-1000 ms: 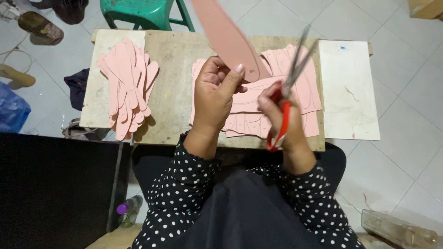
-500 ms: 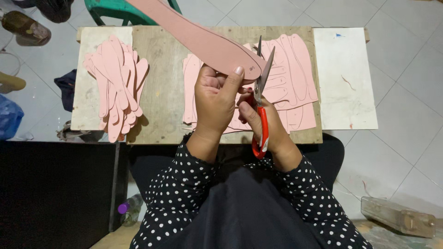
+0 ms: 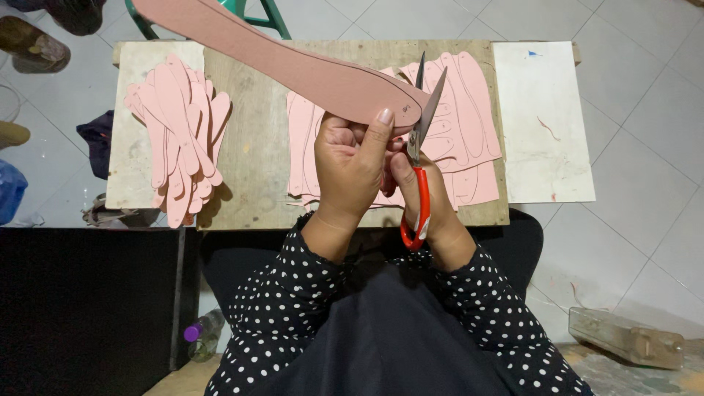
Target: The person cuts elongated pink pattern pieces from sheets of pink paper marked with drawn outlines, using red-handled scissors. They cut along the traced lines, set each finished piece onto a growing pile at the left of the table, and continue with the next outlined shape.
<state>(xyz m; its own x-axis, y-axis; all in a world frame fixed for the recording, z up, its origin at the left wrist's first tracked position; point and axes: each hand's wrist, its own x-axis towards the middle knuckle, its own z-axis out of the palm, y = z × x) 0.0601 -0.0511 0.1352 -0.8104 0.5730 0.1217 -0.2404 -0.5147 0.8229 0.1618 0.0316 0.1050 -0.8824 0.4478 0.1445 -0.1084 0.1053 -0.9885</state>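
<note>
My left hand (image 3: 352, 165) grips a long pink insole-shaped piece (image 3: 293, 70) by its near end, and the piece slants up to the far left. My right hand (image 3: 429, 205) holds red-handled scissors (image 3: 419, 147); the blades are parted at the piece's right end. Under both hands lies a pile of pink sheets with traced outlines (image 3: 469, 132) on a low wooden table (image 3: 257, 147).
A heap of cut pink insoles (image 3: 180, 132) lies on a white board at the table's left. A white board (image 3: 543, 117) covers the right end. A green chair (image 3: 257, 15) stands beyond. Shoes (image 3: 33, 44), a bottle (image 3: 202, 337) and a wood block (image 3: 623, 337) lie on the tiled floor.
The pink piece has swung from pointing away to slanting far left. The scissors came down from the right and now bite at its right end.
</note>
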